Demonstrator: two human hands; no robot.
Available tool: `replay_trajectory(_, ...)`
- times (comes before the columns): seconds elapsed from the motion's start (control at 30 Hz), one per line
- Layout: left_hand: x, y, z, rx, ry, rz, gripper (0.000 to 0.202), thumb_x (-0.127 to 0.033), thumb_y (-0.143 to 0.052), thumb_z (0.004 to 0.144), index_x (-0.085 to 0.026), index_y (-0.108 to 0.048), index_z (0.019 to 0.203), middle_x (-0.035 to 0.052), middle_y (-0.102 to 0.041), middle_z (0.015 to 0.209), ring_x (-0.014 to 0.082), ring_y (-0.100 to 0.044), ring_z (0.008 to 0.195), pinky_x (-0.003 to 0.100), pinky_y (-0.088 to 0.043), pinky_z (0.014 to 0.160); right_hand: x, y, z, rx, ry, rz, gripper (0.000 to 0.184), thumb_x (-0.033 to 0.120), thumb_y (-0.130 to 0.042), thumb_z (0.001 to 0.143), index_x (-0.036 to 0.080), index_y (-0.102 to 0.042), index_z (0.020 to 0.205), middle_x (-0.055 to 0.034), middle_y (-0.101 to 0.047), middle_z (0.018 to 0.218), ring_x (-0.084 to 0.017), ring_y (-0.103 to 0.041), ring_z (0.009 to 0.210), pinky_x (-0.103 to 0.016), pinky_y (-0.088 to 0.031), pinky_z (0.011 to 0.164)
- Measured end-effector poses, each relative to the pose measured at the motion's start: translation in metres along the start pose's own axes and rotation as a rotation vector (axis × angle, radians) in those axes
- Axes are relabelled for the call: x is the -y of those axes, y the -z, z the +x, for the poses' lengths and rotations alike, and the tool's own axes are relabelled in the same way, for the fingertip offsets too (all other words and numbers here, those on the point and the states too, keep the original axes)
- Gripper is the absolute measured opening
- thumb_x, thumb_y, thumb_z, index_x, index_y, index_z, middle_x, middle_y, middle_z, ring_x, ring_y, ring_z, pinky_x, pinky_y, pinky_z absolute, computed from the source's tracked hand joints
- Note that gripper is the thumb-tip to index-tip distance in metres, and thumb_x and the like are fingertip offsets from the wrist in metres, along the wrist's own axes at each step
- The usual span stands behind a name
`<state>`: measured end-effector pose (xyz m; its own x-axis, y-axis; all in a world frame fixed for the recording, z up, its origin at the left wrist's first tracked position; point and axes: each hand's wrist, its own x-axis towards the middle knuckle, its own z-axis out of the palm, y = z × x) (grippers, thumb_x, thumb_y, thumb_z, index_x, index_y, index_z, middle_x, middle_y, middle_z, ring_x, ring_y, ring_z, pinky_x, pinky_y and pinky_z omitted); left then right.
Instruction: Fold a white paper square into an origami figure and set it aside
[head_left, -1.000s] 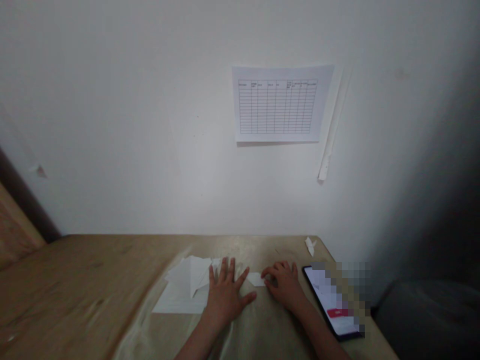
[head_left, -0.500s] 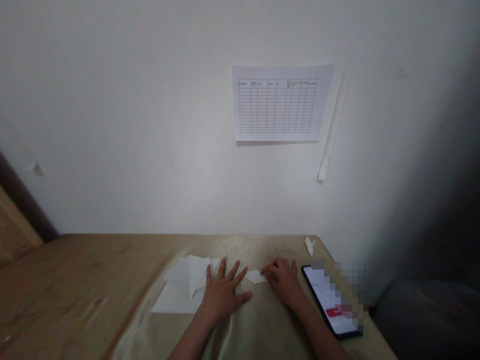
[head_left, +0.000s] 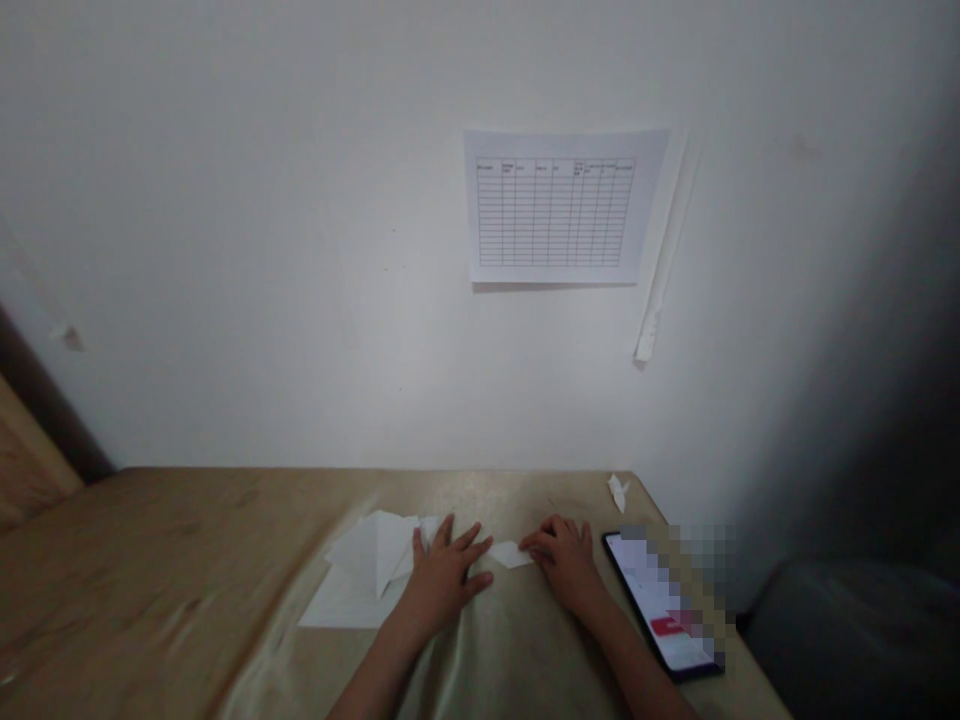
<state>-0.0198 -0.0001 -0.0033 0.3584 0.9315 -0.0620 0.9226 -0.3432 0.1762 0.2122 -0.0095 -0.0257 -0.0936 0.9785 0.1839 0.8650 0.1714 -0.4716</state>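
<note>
A small piece of folded white paper (head_left: 510, 554) lies flat on the table between my two hands. My left hand (head_left: 444, 568) rests with fingers spread, its index fingertip near the left end of that piece. Under and beside its wrist and outer fingers are several loose white paper sheets (head_left: 352, 570), one of them creased and standing up a little. My right hand (head_left: 564, 560) is curled, its thumb and fingertips together at the right end of the folded paper, pinching or pressing it there.
A phone (head_left: 660, 610) with a lit screen lies right of my right forearm, partly blurred out. A small folded white paper figure (head_left: 618, 492) sits at the table's far right corner. On the wall hangs a printed table sheet (head_left: 562, 210). The tabletop (head_left: 187, 560) has a wrinkled brown cover.
My left hand's fingers have drawn slightly closer together, the thumb shifting a little left. My right hand stays at the folded paper's right end.
</note>
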Motion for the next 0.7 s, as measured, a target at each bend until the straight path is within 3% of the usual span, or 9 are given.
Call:
replay_trajectory(0.2,-0.010,0.001,0.005,-0.074,-0.062,-0.072,0.056,-0.037,-0.057,0.091,-0.043,-0.043,0.145,-0.0009,-0.045,0.154,0.0332,-0.031,0.146,0.070,-0.016,0.115,-0.001,-0.001,0.001,-0.011,0.003,0.004,0.028,0.024,-0.054,0.093,0.043,-0.073,0.100,-0.0006,-0.060,0.113,-0.022,-0.050,0.118,-0.057,-0.008,0.115)
replay_trajectory(0.33,-0.015,0.003,0.005,-0.088,-0.150,-0.126,0.042,-0.035,-0.057,0.093,-0.042,-0.057,0.134,-0.0029,-0.052,0.150,0.0287,-0.035,0.144,0.065,-0.015,0.118,-0.001,0.000,-0.001,-0.034,0.019,0.026,0.029,0.022,-0.054,0.093,0.043,-0.073,0.100,-0.0009,-0.061,0.110,-0.022,-0.051,0.117,-0.057,-0.009,0.115)
replay_trajectory(0.7,-0.014,-0.007,0.012,-0.164,-0.183,-0.238,0.028,-0.026,-0.065,0.089,-0.036,-0.072,0.114,0.0006,-0.070,0.127,0.0292,-0.051,0.128,0.063,-0.019,0.115,-0.002,-0.001,0.002,-0.084,0.069,-0.009,0.030,0.019,-0.053,0.091,0.038,-0.073,0.103,-0.0034,-0.063,0.110,-0.023,-0.053,0.114,-0.055,-0.011,0.116)
